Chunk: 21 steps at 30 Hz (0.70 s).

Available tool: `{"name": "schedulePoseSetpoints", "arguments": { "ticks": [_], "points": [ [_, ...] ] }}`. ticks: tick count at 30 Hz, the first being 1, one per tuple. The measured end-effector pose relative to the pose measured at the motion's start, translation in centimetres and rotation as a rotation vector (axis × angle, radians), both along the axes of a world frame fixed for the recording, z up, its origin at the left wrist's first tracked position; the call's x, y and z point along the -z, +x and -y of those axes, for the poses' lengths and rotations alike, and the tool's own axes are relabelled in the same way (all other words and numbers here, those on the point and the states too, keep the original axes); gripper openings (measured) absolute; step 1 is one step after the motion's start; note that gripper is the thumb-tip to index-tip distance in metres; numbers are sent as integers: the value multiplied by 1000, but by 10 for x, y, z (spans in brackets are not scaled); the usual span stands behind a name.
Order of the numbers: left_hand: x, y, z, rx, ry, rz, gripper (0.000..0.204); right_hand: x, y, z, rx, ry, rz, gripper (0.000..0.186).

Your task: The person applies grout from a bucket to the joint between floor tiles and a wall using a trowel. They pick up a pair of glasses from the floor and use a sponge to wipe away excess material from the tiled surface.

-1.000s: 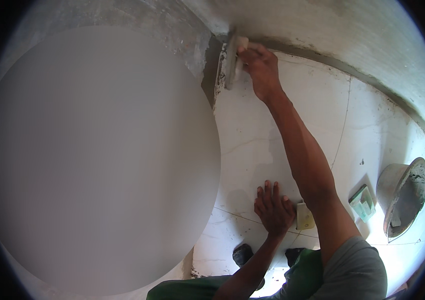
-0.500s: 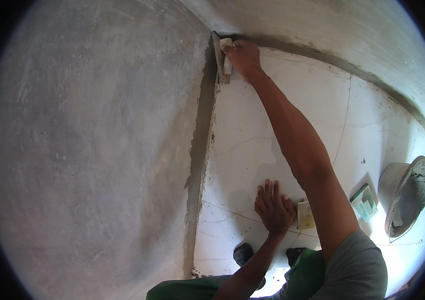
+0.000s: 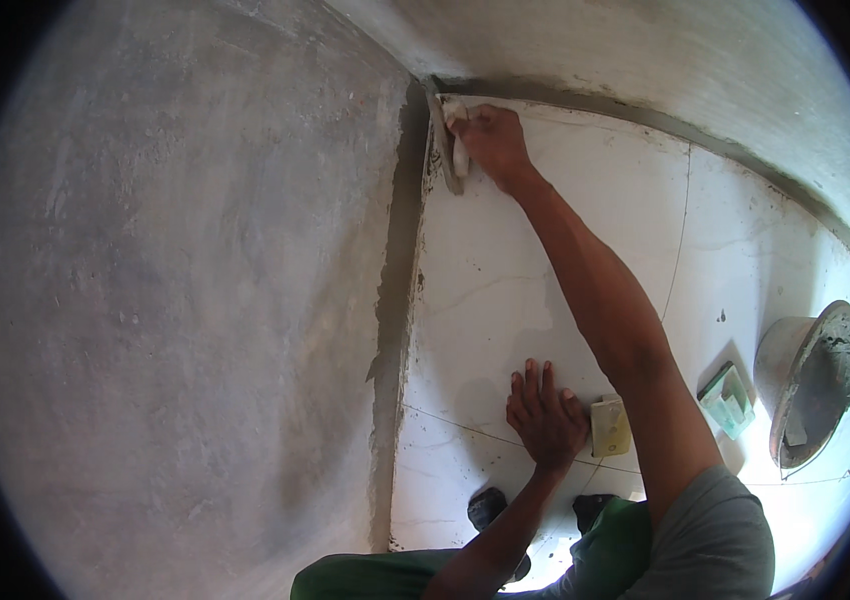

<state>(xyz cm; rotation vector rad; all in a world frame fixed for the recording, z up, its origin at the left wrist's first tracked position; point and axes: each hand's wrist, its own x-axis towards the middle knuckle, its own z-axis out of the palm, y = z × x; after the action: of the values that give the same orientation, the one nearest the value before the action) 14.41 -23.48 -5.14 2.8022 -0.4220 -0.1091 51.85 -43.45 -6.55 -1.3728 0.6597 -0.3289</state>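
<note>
In the far corner, my right hand (image 3: 493,140) is closed around the pale handle of a plastering trowel (image 3: 460,160). Its narrow, mortar-stained blade stands on edge along the foot of the left wall, against a darker band of mortar (image 3: 407,210). The grip's far side is hidden by my fingers. Nearer to me, my left hand (image 3: 548,418) rests flat on the white tiled floor (image 3: 505,300), fingers spread and holding nothing. Close to its right side lies a small yellowish block (image 3: 610,428), partly covered by my right arm.
A mortar-crusted bowl (image 3: 815,390) sits tilted at the right, with grey material inside. Left of it lies a small pale-green box-like piece (image 3: 728,400). The grey left wall (image 3: 195,280) and the far wall (image 3: 725,70) meet at the corner. Dark footwear (image 3: 487,508) shows below my left hand.
My right hand and the trowel have come slightly back from the corner, toward me along the left wall. My left hand stays in place on the floor.
</note>
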Motion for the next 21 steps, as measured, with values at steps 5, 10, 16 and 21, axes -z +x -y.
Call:
{"name": "schedulePoseSetpoints", "arguments": {
  "ticks": [5,10,16,21],
  "points": [
    [2,0,-1,-3,2,14,51,10,46,11,-38,-245,-12,35],
    [2,0,-3,-14,-20,5,51,4,24,-5,-14,-276,67,33],
    [3,-1,-1,-49,-22,-11,51,16,-65,-86,-328,-437,-51,28],
    [0,0,-1,-18,-14,-42,56,8,-116,-88,-426,-59,22,20]
  ]
}}
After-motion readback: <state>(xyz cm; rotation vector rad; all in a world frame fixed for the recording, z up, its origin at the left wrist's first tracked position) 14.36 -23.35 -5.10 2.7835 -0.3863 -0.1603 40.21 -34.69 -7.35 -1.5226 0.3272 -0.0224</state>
